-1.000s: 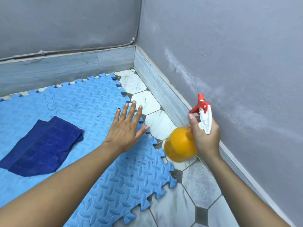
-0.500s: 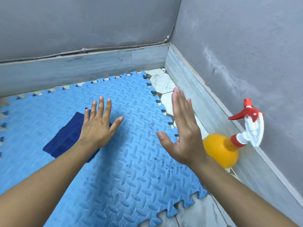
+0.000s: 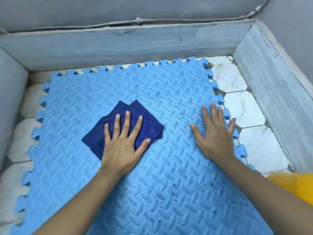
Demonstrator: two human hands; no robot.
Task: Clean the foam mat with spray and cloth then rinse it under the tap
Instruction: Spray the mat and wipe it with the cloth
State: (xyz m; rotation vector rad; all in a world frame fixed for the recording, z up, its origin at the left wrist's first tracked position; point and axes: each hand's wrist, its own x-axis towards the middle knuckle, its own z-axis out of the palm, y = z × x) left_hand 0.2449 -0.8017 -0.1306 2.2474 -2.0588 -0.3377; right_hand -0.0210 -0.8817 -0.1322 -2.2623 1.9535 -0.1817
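On the tiled floor (image 3: 243,112) of a grey-walled corner, seen from the head camera, lies the blue foam mat (image 3: 169,192), made of interlocking pieces and filling most of the view. The left hand (image 3: 122,146) rests flat on a folded dark blue cloth (image 3: 149,124) near the mat's middle, fingers (image 3: 126,122) spread wide and pressing down rather than curled around the fabric. The right hand (image 3: 215,138) lies palm down on the bare mat near its right edge, fingers likewise splayed and holding nothing. Between and below the hands the mat carries dark specks and smudges, some with a damp look. An orange, blurred shape at the lower right edge is probably the spray bottle (image 3: 294,185), off the mat and touched by neither hand.

By my reading, spraying looks done or paused, and wiping is only starting, since the dirt marks remain. Wiping the whole mat and rinsing it under a tap are left; no tap is in view.
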